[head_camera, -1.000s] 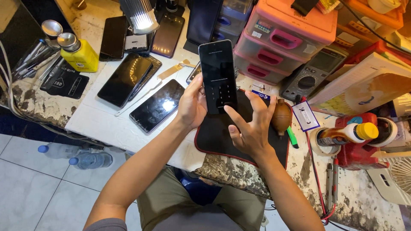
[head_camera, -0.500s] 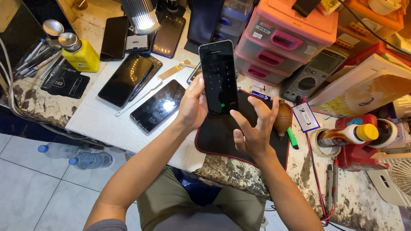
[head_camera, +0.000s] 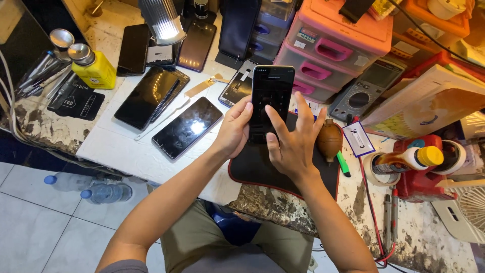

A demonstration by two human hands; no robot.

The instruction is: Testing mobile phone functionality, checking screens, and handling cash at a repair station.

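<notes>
Phone [head_camera: 272, 96] higher – L grip [head_camera: 233, 129], mat [head_camera: 252, 167] below.

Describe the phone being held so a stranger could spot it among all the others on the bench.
Start at the pink drawer unit; just in front, both hands raise one phone upright above a black mat. Unlike the phones lying flat, it alone is off the bench.

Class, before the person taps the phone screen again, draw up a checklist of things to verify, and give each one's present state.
1. Left hand grips the phone by its edge: ok.
2. Phone upright, screen facing the person: ok.
3. Screen lit: ok, dimly, content too small to tell.
4. Right hand thumb at the screen: ok; contact cannot tell.
5. Black mat lies under the hands: ok.
6. Brown blower bulb apart from the right hand: cannot tell, very close.
</notes>
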